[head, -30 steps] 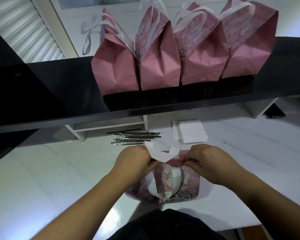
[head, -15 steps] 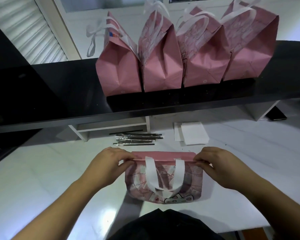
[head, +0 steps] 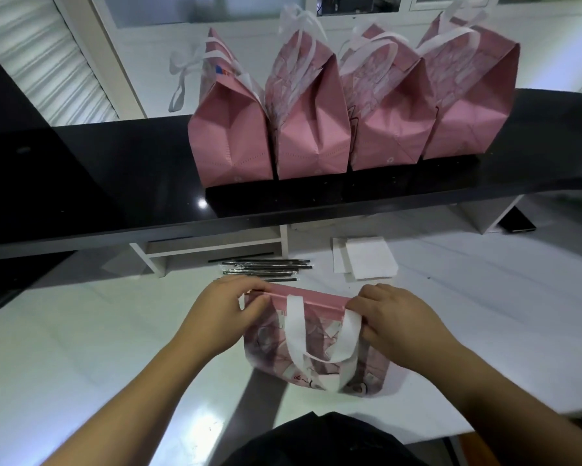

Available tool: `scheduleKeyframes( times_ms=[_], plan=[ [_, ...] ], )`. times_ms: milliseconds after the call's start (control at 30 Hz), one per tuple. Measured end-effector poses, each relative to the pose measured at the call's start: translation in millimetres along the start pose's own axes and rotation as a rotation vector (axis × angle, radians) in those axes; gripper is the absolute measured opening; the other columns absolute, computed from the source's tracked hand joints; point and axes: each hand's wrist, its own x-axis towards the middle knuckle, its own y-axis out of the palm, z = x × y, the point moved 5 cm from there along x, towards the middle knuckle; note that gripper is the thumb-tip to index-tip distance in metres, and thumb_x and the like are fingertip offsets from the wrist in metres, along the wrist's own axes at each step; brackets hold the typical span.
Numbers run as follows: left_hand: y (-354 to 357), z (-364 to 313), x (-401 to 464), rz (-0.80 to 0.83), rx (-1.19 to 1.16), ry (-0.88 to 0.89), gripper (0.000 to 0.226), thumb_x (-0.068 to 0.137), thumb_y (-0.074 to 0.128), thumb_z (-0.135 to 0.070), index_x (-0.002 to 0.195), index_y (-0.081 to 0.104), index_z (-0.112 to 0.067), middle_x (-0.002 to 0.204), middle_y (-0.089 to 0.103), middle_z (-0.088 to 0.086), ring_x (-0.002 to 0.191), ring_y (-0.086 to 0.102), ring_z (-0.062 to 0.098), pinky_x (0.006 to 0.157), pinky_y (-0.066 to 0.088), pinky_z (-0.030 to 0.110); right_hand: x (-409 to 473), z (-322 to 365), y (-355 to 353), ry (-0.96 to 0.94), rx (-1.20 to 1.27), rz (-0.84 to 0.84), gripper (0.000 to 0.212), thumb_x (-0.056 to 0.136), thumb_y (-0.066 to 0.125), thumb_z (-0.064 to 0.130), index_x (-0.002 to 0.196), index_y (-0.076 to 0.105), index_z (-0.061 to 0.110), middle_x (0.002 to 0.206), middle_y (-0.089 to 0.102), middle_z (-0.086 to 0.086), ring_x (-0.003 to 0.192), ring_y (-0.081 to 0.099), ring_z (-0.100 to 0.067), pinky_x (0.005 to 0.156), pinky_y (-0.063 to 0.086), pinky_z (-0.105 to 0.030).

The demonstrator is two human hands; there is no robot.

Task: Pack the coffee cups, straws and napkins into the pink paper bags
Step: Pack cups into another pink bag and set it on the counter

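Pinching the folded top edge of the pink bag [head: 316,344] at frame centre, left hand [head: 220,309] and right hand [head: 392,317] each grip a corner, likely creasing it closed. Bag lies on the white worktop [head: 81,348]. Straws [head: 262,266] and napkins [head: 367,258] sit just above; four packed bags [head: 350,105] line the black shelf [head: 114,183]. Versus a second ago: hands spread outward, fold flatter.
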Motion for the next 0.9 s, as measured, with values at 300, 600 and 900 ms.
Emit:
scheduleKeyframes(
  times_ms=[300,600,900],
  plan=[
    [4.1,-25.2,5.6,-0.119,-0.200,0.076,0.018,0.096,0.067,-0.028,0.107,0.072,-0.041,0.109,0.064,-0.034,0.104,0.058,-0.013,0.083,0.041,0.001,-38.4,-17.3,-34.3,0.374,0.221,-0.075,0.016,0.089,0.061,0.020,0.078,0.071,0.026,0.077,0.064,0.009,0.068,0.059,-0.010,0.060,0.053,-0.037],
    [74.6,-81.7,18.6,0.222,-0.278,0.077,0.032,0.098,0.067,-0.035,0.130,0.064,-0.035,0.124,0.062,-0.021,0.106,0.057,-0.008,0.089,0.052,0.016,-83.0,-48.4,-104.5,0.777,0.230,-0.311,0.029,0.098,0.056,0.029,0.074,0.071,0.021,0.068,0.069,0.006,0.060,0.062,-0.016,0.055,0.056,-0.040],
    [136.8,-167.8,36.6,0.313,-0.371,-0.112,0.057,0.102,0.057,-0.049,0.156,0.044,-0.036,0.152,0.052,-0.013,0.126,0.054,0.001,0.102,0.045,0.025,-115.2,-119.8,-163.0,0.858,0.229,-0.455,0.032,0.097,0.056,0.030,0.070,0.069,0.016,0.062,0.067,-0.002,0.058,0.066,-0.025,0.052,0.060,-0.053]
  ],
)
